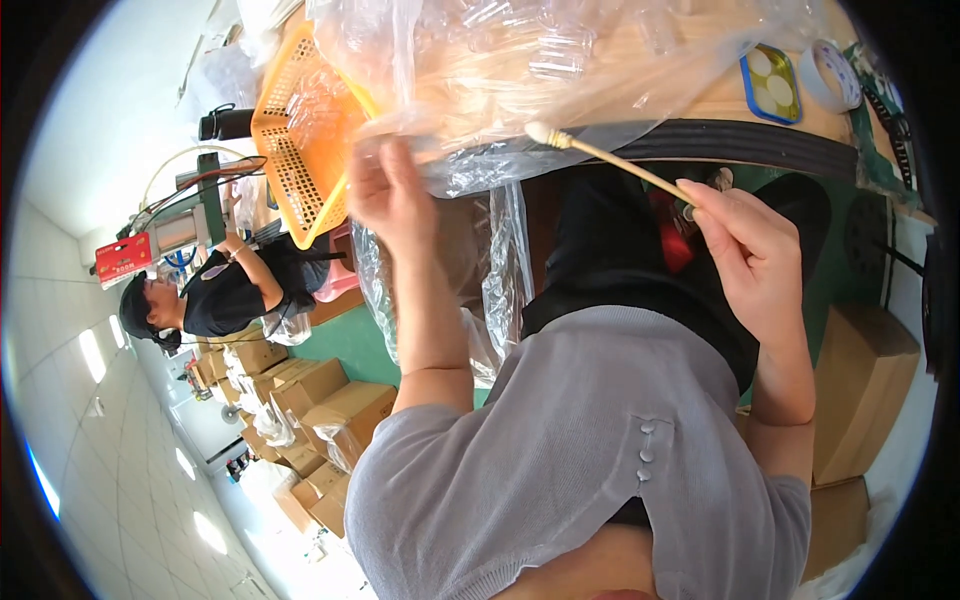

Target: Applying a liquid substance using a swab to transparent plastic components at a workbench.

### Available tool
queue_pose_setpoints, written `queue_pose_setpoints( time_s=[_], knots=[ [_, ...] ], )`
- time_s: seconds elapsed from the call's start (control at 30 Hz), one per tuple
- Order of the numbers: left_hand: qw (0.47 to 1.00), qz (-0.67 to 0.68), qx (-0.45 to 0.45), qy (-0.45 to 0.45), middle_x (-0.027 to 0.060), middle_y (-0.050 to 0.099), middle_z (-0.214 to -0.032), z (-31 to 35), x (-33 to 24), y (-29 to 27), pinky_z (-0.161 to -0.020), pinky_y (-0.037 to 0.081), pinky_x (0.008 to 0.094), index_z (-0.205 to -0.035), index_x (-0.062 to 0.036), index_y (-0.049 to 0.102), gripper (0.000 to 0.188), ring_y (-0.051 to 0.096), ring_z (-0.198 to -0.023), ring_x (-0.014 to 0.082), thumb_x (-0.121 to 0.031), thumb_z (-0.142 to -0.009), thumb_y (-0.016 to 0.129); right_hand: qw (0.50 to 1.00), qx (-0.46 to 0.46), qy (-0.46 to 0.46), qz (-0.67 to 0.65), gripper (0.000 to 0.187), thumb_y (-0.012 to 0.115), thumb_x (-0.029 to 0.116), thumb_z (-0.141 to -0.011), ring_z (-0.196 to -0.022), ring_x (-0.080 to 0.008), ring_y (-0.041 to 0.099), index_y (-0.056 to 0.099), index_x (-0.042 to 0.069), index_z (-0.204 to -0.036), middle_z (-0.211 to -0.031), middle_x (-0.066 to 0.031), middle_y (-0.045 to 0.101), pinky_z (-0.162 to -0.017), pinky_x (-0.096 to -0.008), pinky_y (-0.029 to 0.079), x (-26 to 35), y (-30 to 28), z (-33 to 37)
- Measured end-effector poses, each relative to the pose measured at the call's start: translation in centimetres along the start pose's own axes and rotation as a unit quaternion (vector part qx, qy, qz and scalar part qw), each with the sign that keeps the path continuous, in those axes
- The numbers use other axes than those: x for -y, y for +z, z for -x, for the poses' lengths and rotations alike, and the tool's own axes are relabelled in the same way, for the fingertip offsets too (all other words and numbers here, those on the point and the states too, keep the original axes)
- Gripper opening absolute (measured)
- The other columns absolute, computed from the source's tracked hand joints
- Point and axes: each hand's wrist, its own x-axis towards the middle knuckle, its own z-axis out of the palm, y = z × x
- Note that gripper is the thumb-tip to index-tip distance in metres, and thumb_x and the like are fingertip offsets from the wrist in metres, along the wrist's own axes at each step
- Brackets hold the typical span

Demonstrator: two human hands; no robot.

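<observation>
My right hand [745, 250] pinches the thin handle end of a wooden honey dipper [625, 163]. Its pale, ridged head points up and left, over the table's dark front edge. My left hand [390, 195] is raised beside the yellow basket [285, 130], its fingers smeared by motion. Something see-through shows near those fingertips, too blurred to name. On the table, a large sheet of clear plastic [480, 90] covers or wraps many thin wooden sticks, with clear plastic cups [560, 50] at the far side.
A blue-rimmed tin [770, 85] and a roll of tape [830, 75] lie at the table's right. Clear plastic hangs over the front edge [505, 250]. Cardboard boxes stand at left [345, 400] and right [865, 390]. A co-worker [215, 290] is at a machine [185, 225] on the left.
</observation>
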Motion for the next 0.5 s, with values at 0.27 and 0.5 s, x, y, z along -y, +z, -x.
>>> queue_pose_setpoints(
  time_s=[0.27, 0.5],
  knots=[
    [0.739, -0.646, -0.036, 0.185, 0.0099, 0.058, -0.084, -7.0, 4.8, -6.2, -0.063, 0.05, 0.0378, -0.095, -0.0073, 0.061, 0.02, 0.058, -0.082, 0.0289, -0.021, -0.081, 0.065, 0.999, -0.01, 0.041, -0.008, 0.023, 0.057, -0.005, -0.08, -0.052, -0.0161, 0.043, 0.064, 0.0, -0.101, -0.06, -0.008, 0.045, -0.05, -0.0257, 0.035, -0.6, -1.2, 1.4],
    [0.828, -0.326, 0.292, 0.35, 0.0113, 0.056, -0.104, -2.4, 4.0, 9.3, -0.085, 0.042, 0.0407, -0.107, -0.008, 0.058, 0.039, 0.05, -0.104, 0.0303, -0.001, -0.069, 0.055, 0.998, -0.013, 0.054, -0.021, 0.022, 0.057, -0.006, -0.081, -0.055, -0.0132, 0.046, 0.063, -0.001, -0.101, -0.065, -0.0077, 0.05, -0.052, -0.0238, 0.036, -0.7, -1.7, 2.6]
  ],
)
